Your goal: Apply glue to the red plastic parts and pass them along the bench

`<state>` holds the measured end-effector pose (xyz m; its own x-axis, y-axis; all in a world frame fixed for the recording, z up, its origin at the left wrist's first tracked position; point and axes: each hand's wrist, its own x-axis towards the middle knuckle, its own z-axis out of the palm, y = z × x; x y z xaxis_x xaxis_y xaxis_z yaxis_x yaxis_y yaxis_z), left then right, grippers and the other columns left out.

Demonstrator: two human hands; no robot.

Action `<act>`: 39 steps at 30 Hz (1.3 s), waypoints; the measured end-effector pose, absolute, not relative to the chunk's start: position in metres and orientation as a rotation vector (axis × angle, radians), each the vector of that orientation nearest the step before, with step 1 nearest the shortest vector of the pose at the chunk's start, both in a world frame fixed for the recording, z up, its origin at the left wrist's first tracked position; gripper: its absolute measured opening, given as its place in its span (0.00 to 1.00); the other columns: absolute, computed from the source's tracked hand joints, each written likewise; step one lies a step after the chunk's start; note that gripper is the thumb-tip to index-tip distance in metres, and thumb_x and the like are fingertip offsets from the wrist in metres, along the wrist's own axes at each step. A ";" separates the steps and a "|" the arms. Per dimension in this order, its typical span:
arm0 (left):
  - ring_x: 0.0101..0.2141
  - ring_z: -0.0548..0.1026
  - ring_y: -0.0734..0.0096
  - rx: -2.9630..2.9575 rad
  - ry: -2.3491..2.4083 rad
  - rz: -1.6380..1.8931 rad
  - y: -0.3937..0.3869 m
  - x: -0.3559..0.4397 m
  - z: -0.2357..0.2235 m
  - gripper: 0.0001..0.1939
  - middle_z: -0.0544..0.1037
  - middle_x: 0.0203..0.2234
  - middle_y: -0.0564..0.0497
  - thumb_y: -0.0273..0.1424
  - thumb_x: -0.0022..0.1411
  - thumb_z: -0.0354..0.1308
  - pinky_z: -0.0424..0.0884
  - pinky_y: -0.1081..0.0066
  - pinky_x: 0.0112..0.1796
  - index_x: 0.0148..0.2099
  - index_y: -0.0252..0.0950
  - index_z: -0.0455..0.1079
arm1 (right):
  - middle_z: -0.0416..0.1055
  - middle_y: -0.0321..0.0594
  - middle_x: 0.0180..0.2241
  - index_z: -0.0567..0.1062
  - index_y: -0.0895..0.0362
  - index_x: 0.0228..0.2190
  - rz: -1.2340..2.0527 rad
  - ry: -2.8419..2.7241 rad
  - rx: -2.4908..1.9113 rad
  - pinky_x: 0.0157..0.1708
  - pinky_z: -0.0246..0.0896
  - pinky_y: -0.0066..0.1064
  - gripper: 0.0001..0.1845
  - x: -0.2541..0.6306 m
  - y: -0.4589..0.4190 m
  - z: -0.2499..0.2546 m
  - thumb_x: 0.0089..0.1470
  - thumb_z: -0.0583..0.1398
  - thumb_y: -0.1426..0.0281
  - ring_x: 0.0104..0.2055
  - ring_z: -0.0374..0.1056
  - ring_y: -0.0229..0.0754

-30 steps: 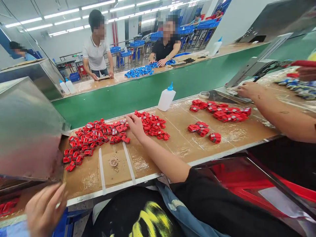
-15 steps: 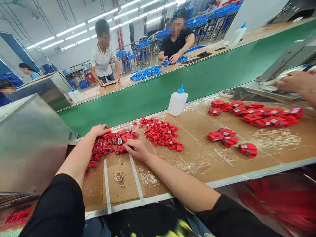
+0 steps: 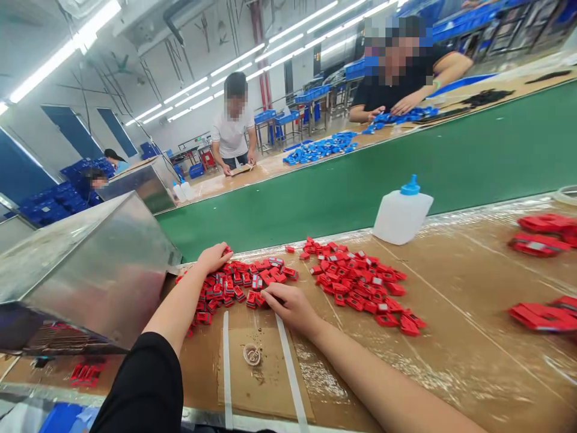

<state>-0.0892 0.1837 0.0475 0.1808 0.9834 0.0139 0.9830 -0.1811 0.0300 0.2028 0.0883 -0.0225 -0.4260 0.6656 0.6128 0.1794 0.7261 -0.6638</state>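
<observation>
My left hand (image 3: 215, 257) lies over the far left edge of a pile of small red plastic parts (image 3: 229, 282), fingers stretched and partly hidden among them. A red part shows at its fingertips. My right hand (image 3: 291, 305) rests at the near right side of the same pile, thumb and forefinger apart and touching parts there; its other fingers are curled under. Neither hand visibly grips a part. Just in front of the pile, a small round cup (image 3: 252, 355) stands on a cardboard sheet (image 3: 234, 385) held by white tape strips.
A second heap of red parts (image 3: 356, 279) lies to the right, near a white bottle with a blue cap (image 3: 401, 218). Larger red pieces (image 3: 543, 316) sit farther right. A metal housing (image 3: 90, 264) stands left. Beyond the green belt (image 3: 288, 210), two people stand or sit at another bench.
The view has swung to the right-to-left opposite, toward the left, so everything sits farther right in frame. Both hands stay at the same pile, with little visible movement.
</observation>
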 end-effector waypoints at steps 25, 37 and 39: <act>0.30 0.73 0.71 1.201 1.407 1.497 0.092 -0.054 0.071 0.27 0.73 0.34 0.49 0.59 0.64 0.43 0.65 0.76 0.23 0.44 0.41 0.64 | 0.69 0.37 0.24 0.69 0.54 0.25 0.680 -1.969 -0.684 0.30 0.58 0.32 0.22 0.199 0.088 -0.028 0.69 0.52 0.58 0.27 0.64 0.40; 0.21 0.73 0.76 0.824 1.044 1.433 0.009 -0.030 0.035 0.20 0.73 0.30 0.55 0.49 0.59 0.63 0.65 0.77 0.16 0.41 0.41 0.63 | 0.69 0.38 0.24 0.71 0.54 0.26 0.645 -2.242 -0.526 0.30 0.56 0.32 0.20 0.207 0.077 -0.020 0.69 0.53 0.60 0.27 0.65 0.40; 0.20 0.73 0.76 0.834 1.088 1.425 -0.007 -0.036 0.026 0.19 0.69 0.26 0.57 0.47 0.59 0.64 0.66 0.77 0.19 0.39 0.40 0.63 | 0.69 0.38 0.24 0.70 0.54 0.26 0.601 -2.385 -0.446 0.29 0.53 0.32 0.19 0.209 0.073 -0.016 0.67 0.54 0.59 0.27 0.65 0.40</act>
